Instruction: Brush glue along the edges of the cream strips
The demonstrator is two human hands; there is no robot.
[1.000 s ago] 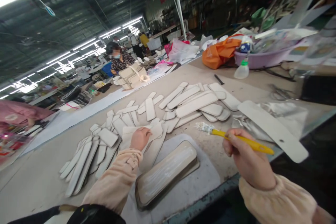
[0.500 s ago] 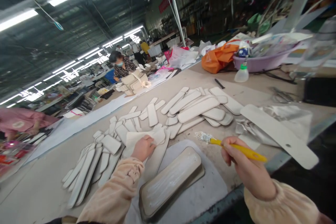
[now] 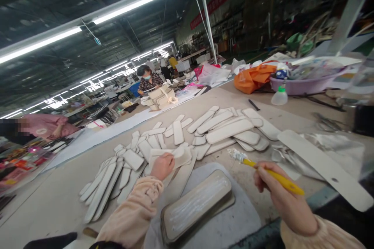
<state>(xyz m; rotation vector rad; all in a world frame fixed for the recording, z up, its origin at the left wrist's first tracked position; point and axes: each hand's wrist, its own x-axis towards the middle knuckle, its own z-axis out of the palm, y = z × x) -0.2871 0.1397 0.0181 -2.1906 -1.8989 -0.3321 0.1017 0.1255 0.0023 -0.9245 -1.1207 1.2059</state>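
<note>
My right hand [image 3: 277, 186] is closed around the yellow handle of a glue brush [image 3: 248, 161], whose bristles are caked with white. In front of me lies a stack of rounded oblong panels [image 3: 198, 206], its top one streaked with wet white glue. It rests on a pale cloth-like sheet [image 3: 242, 218]. My left hand [image 3: 163, 166] reaches to the far side of that stack, fingers pinched at a thin off-white piece [image 3: 185, 155]; its fingertips are partly hidden. Around this piece are heaped loose off-white panels [image 3: 229, 124], large and small.
A long strip with a hole [image 3: 315, 163] overhangs the table edge at right, over crumpled plastic [image 3: 347, 148]. Farther back are a squeeze bottle [image 3: 279, 97], a purple basin [image 3: 309, 85] and an orange bag [image 3: 254, 79]. Two co-workers [image 3: 149, 81] [image 3: 49, 126] are across the table.
The whole scene has shifted right and down as the head view turned. My left hand stays at the thin off-white piece, its fingers drawn in more. The brush remains in my right hand.
</note>
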